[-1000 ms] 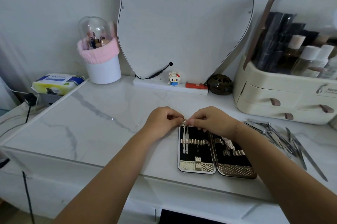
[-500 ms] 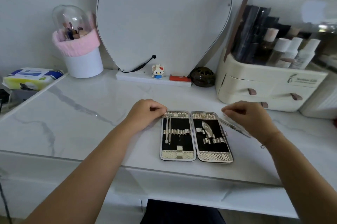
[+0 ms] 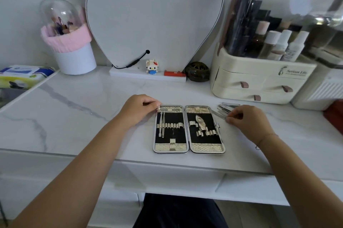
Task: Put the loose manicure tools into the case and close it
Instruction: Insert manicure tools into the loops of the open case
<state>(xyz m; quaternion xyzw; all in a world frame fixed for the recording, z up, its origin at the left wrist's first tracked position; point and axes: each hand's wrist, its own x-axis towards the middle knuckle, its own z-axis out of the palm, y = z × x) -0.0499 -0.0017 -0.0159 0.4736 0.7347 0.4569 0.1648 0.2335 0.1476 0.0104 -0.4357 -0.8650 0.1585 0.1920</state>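
Note:
The manicure case (image 3: 189, 147) lies open and flat on the marble tabletop, black lining and gold loops facing up. Two thin silver tools (image 3: 161, 122) sit in loops of its left half. My left hand (image 3: 138, 110) rests at the case's top left corner, fingers curled against the rim. To the right of the case lies a pile of loose silver tools (image 3: 225, 107). My right hand (image 3: 245, 119) is on that pile, fingertips pinching a thin tool; most of the pile is hidden under the hand.
A cream cosmetics organiser (image 3: 259, 79) with drawers stands right behind the loose tools. A mirror (image 3: 154, 14), a small toy figure (image 3: 152, 66) and a dark round ornament (image 3: 198, 71) line the back. A pink-trimmed brush holder (image 3: 70, 49) stands back left, a wipes pack (image 3: 24, 75) far left.
My right hand has left the case's top edge and moved right onto the loose tools. My left hand stays at the case's top left corner. The camera view has shifted right.

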